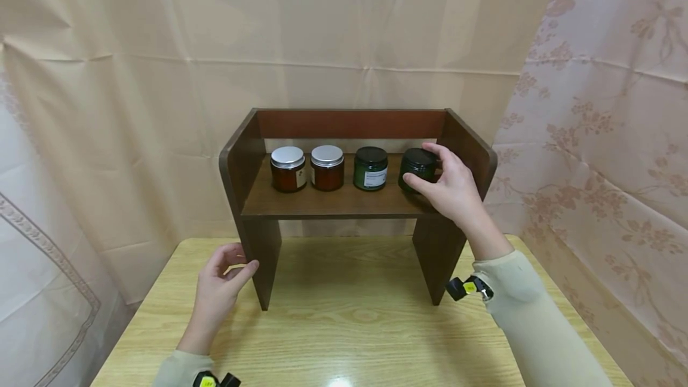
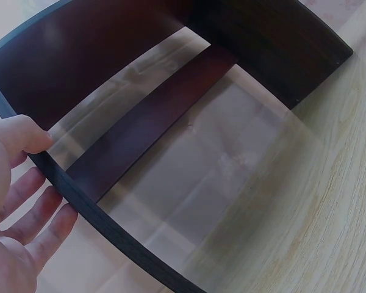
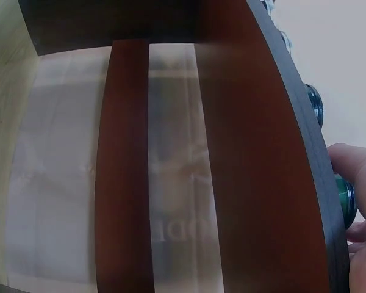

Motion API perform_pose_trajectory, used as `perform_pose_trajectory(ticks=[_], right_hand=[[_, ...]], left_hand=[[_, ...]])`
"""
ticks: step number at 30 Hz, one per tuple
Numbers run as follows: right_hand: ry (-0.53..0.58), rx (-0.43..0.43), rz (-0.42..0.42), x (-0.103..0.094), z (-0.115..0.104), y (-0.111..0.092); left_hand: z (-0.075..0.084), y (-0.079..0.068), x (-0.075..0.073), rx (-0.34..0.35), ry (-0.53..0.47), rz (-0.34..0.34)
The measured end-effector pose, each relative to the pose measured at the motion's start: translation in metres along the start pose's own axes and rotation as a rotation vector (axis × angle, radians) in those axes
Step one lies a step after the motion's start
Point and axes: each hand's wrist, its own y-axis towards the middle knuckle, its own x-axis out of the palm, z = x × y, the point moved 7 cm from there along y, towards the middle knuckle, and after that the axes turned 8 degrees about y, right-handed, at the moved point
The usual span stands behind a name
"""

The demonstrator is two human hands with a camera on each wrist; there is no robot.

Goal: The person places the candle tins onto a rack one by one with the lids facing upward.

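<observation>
My right hand (image 1: pixel 451 187) holds a dark green jar (image 1: pixel 417 163) with a black lid at the right end of the shelf board. The thumb is at its front and the fingers are round its far side. In the right wrist view, part of this green jar (image 3: pixel 346 200) shows past the board's front edge, beside the fingers. My left hand (image 1: pixel 220 282) is at the left side panel of a dark brown wooden shelf (image 1: pixel 344 217). In the left wrist view, its thumb (image 2: pixel 33 135) lies over the panel's edge, with the other fingers on the outer face.
Left of the held jar stand a green jar (image 1: pixel 371 169) with a white label and two amber jars with silver lids, the nearer one (image 1: pixel 327 169) and the leftmost one (image 1: pixel 288 171). The shelf stands on a light wood table (image 1: pixel 344 327). Curtains (image 1: pixel 344 28) hang behind.
</observation>
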Motion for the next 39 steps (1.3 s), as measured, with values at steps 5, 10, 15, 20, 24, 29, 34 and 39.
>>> perform_pose_trajectory(ticks=[5,10,15,20,24,29,34,39], right_hand=[[-0.008,-0.001,-0.001,0.000,0.001,0.001],[-0.005,0.002,-0.011,0.001,0.002,0.001],[-0.007,0.009,-0.018,0.002,0.002,0.001],[-0.006,0.010,-0.028,0.002,0.002,0.002],[-0.001,0.010,-0.041,0.003,0.002,0.002],[-0.013,0.006,-0.070,0.004,-0.001,-0.002],[-0.047,-0.007,-0.111,0.004,-0.008,-0.011],[-0.104,-0.040,-0.113,-0.002,-0.015,-0.024]], left_hand=[[-0.001,0.001,0.000,0.007,-0.001,-0.001],[-0.002,0.001,0.000,0.008,-0.003,0.001],[-0.002,0.001,0.000,0.007,-0.006,0.001],[-0.002,0.001,0.000,0.001,0.002,-0.003],[-0.002,0.001,0.000,-0.007,0.004,-0.004],[-0.003,0.002,0.000,0.001,-0.009,0.007],[-0.003,0.003,0.000,0.008,-0.020,0.015],[-0.003,0.003,0.001,0.003,-0.021,0.011]])
